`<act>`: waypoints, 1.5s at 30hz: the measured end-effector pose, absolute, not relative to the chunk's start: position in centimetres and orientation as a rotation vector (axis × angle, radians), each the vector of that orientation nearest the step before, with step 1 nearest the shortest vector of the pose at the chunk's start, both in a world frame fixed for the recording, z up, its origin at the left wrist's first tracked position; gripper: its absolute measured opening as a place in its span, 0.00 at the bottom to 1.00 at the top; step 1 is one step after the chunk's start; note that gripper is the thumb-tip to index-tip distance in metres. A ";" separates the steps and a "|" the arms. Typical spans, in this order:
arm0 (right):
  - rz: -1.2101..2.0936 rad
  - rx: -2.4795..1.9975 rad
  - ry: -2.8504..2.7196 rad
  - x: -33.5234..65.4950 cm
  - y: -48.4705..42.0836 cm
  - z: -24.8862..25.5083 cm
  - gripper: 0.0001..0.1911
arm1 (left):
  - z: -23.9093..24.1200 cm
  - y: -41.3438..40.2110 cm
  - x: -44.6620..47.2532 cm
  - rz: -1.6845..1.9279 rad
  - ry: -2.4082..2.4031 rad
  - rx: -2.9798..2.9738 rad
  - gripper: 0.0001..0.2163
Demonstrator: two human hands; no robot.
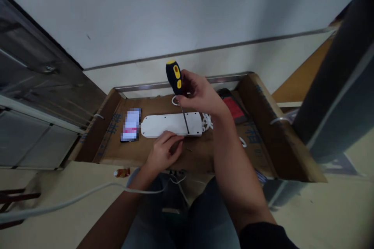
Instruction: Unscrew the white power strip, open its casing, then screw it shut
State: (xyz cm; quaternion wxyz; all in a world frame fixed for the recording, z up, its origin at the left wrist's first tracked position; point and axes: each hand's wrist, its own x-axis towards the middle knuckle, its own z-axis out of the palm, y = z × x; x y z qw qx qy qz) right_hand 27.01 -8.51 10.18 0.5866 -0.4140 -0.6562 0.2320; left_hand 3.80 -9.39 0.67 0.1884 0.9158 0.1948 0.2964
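A white power strip [163, 124] lies face down on a flattened cardboard sheet [201, 155]. My right hand [201, 93] is closed round the black and yellow handle of a screwdriver [175, 78], held upright with its shaft tip on the strip's right end. My left hand [163, 151] rests at the strip's near edge, fingers curled and pinched together; what they hold is too small to name. A tiny screw [189, 149] lies on the cardboard just right of that hand. The strip's white cord [207, 121] is coiled behind my right wrist.
A phone [131, 125] lies left of the strip. A red and black object [233, 108] sits at the back right. A white cable [73, 200] runs across the floor at left. Raised cardboard flaps [280, 132] border both sides; a wall stands behind.
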 end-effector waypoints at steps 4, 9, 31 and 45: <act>0.491 -1.085 -1.624 26.4 -11.0 11.3 0.13 | 0.2 -9.1 4.6 1.068 0.593 2.565 0.12; 0.457 -1.234 -1.733 26.5 -13.2 13.8 0.32 | 0.0 -8.3 6.5 0.900 0.611 2.657 0.21; -0.218 -2.567 -1.722 20.4 -16.0 23.5 0.29 | -0.5 -7.2 7.9 0.645 0.880 2.893 0.37; 0.171 -2.132 -2.288 23.0 -16.1 24.7 0.13 | -0.2 -7.3 7.8 0.657 0.858 2.848 0.36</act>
